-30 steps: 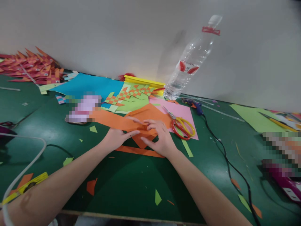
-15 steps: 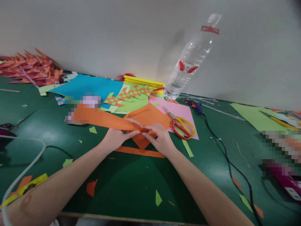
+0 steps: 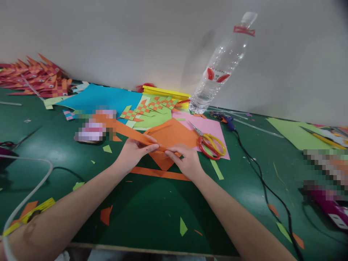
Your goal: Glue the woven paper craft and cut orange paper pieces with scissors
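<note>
Between thumb and fingers, my left hand [image 3: 133, 152] pinches a long orange paper strip [image 3: 130, 133] that rises away to the left. My right hand [image 3: 185, 159] pinches the same strip near its right end, so both hands are closed on it. Beneath them lies an orange paper sheet [image 3: 174, 132], partly hidden by the fingers. Another narrow orange strip [image 3: 160, 173] rests on the table just in front of the hands. Scissors with red and yellow handles [image 3: 210, 145] lie on a pink sheet [image 3: 214, 127] right of my right hand.
A tilted plastic bottle [image 3: 217, 72] leans on the wall behind. Woven paper fish [image 3: 154, 105] lie on green paper, beside a blue sheet [image 3: 103, 98]. A glue gun [image 3: 227, 121] trails a black cable at right. Paper scraps dot the green table [image 3: 152, 206].
The held orange strip has turned and looks narrower, its far end uncovering more of the blurred object at left. My left thumb has drawn slightly left, away from the right hand.
</note>
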The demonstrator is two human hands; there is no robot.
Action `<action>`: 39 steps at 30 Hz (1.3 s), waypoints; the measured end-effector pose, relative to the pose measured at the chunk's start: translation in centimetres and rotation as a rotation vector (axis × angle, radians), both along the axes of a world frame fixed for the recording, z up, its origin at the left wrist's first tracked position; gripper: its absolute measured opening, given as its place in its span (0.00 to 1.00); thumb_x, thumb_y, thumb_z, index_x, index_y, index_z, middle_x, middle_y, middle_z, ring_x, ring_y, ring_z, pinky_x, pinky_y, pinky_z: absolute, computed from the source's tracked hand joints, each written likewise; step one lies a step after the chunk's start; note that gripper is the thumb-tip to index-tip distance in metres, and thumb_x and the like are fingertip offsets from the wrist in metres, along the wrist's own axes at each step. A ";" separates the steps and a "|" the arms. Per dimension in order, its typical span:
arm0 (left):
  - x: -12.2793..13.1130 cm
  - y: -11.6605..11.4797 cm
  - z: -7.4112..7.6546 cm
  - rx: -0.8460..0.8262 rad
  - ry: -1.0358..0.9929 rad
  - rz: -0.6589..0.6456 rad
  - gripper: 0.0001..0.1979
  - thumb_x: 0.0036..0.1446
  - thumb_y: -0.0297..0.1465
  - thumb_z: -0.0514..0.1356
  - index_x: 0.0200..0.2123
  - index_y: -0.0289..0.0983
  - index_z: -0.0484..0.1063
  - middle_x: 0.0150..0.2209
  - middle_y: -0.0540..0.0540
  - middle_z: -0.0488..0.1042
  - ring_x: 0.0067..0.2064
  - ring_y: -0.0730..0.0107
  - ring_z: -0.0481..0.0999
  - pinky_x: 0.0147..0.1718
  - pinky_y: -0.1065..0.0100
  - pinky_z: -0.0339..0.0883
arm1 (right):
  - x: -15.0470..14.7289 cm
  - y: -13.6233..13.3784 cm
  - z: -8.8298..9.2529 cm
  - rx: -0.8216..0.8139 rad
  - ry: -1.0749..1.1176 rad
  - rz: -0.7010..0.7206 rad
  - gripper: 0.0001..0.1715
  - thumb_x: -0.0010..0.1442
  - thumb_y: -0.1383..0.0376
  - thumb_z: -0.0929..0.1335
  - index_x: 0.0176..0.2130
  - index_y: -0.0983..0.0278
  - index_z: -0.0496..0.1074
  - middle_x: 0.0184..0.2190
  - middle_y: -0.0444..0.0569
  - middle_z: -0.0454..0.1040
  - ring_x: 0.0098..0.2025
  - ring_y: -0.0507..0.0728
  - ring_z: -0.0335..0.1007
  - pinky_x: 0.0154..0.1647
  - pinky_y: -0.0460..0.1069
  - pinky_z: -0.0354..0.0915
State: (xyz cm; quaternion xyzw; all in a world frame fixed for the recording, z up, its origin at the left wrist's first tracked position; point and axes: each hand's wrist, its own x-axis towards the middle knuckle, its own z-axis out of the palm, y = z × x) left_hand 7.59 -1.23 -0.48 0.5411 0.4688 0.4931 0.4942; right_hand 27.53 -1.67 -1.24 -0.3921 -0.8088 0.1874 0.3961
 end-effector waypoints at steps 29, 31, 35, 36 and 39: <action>0.3 -0.3 0.1 -0.105 -0.145 -0.034 0.14 0.43 0.35 0.71 0.32 0.34 0.75 0.31 0.48 0.78 0.36 0.62 0.80 0.44 0.56 0.75 | -0.1 -0.1 0.3 -0.333 0.136 0.012 0.12 0.61 0.58 0.66 0.32 0.59 0.77 0.30 0.44 0.80 0.33 0.54 0.77 0.37 0.49 0.71; 0.3 -0.2 0.1 -0.104 -0.148 -0.035 0.15 0.43 0.35 0.71 0.33 0.35 0.75 0.32 0.48 0.78 0.36 0.63 0.80 0.43 0.58 0.76 | -0.1 -0.1 0.4 -0.329 0.137 0.013 0.12 0.61 0.58 0.66 0.31 0.59 0.77 0.29 0.44 0.80 0.33 0.53 0.77 0.36 0.48 0.70; 0.1 0.0 0.0 -0.087 -0.164 -0.004 0.17 0.42 0.35 0.71 0.35 0.35 0.74 0.32 0.48 0.78 0.33 0.64 0.80 0.40 0.60 0.77 | 0.1 0.0 0.4 -0.328 0.142 0.012 0.12 0.62 0.59 0.66 0.29 0.60 0.75 0.28 0.44 0.79 0.32 0.52 0.76 0.34 0.47 0.69; 0.1 0.1 -0.1 -0.088 -0.176 0.006 0.18 0.42 0.35 0.72 0.36 0.35 0.73 0.32 0.49 0.78 0.33 0.64 0.80 0.40 0.61 0.77 | 0.1 0.0 0.4 -0.326 0.143 0.008 0.13 0.62 0.59 0.66 0.29 0.60 0.75 0.27 0.44 0.79 0.31 0.52 0.76 0.34 0.46 0.69; -0.2 0.3 -0.2 -0.104 -0.229 0.031 0.21 0.42 0.34 0.72 0.39 0.35 0.72 0.30 0.49 0.78 0.34 0.65 0.80 0.38 0.64 0.77 | 0.3 0.1 0.5 -0.302 0.132 -0.002 0.13 0.62 0.59 0.66 0.28 0.61 0.74 0.27 0.43 0.79 0.31 0.52 0.75 0.35 0.47 0.68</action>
